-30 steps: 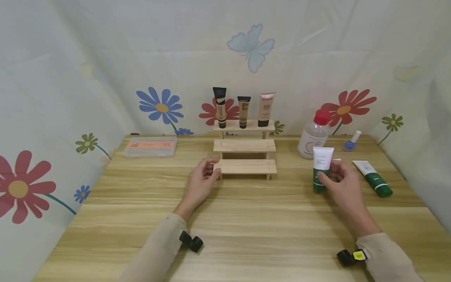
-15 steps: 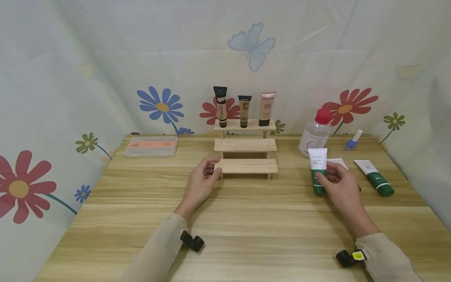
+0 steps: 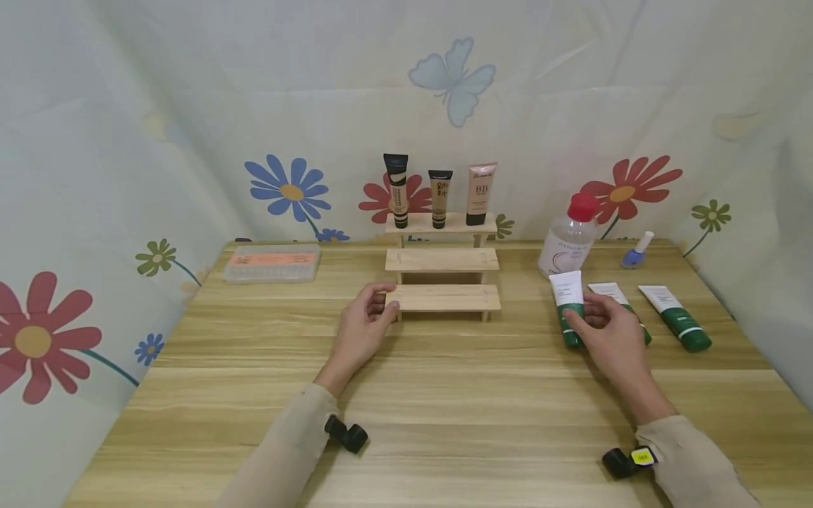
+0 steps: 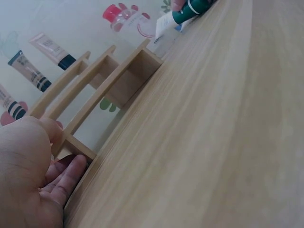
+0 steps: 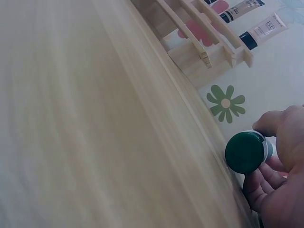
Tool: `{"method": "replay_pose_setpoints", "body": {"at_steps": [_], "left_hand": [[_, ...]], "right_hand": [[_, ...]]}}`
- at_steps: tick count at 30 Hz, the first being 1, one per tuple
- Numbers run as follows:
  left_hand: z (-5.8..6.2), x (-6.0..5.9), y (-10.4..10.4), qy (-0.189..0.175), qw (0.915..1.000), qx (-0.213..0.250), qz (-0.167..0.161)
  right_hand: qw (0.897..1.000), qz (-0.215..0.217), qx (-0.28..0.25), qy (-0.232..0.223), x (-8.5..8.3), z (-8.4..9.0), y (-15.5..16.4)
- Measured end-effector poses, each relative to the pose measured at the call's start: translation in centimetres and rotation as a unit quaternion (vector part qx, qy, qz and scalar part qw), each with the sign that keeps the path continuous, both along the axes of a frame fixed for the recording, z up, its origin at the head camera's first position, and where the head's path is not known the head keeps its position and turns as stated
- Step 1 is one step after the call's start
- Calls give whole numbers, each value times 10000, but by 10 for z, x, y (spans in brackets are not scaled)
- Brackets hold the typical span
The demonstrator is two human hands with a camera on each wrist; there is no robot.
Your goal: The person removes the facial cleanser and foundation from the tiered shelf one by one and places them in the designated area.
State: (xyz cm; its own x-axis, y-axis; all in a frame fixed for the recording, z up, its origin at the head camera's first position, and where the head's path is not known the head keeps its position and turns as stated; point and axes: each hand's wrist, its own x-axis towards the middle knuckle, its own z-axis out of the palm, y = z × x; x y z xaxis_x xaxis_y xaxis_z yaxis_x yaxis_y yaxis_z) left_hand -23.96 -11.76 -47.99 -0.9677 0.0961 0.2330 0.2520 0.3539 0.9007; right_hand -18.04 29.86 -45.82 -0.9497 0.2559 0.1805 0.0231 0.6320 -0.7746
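Left hand (image 3: pixel 363 321) pinches wooden stand (image 3: pixel 442 299) at its left end, likely steadying it | right hand (image 3: pixel 612 339) grips green-and-white tube (image 3: pixel 567 296) cap-down, thumb in front, seemingly for control

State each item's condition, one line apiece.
Plastic case, closed
Wooden stand, upright, held by left hand
Black-topped tube, upright
Gold tube, upright
Pink tube, upright
Red-capped bottle, closed
Nail polish, capped
Leftmost green tube, held by right hand
Middle green tube, lying
Rightmost green tube, lying

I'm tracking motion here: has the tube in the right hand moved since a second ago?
Yes: in the head view, the tube shifted left, nearer the wooden stand.
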Motion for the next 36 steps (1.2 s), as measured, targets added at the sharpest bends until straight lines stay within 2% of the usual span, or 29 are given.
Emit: {"method": "replay_pose_setpoints", "body": {"at_steps": [19,27,36], "left_hand": [[-4,-3,-2,20,10000,-21,-10],[-4,-3,-1,36,10000,-17,23],[-1,-1,-1,12,10000,-28,-5]], "right_hand": [[9992,-160,343,118,-1,-2,-4],[9973,-299,464,481,-2,-2,-4],[9982,-413,145,406,0,5,-6]]}}
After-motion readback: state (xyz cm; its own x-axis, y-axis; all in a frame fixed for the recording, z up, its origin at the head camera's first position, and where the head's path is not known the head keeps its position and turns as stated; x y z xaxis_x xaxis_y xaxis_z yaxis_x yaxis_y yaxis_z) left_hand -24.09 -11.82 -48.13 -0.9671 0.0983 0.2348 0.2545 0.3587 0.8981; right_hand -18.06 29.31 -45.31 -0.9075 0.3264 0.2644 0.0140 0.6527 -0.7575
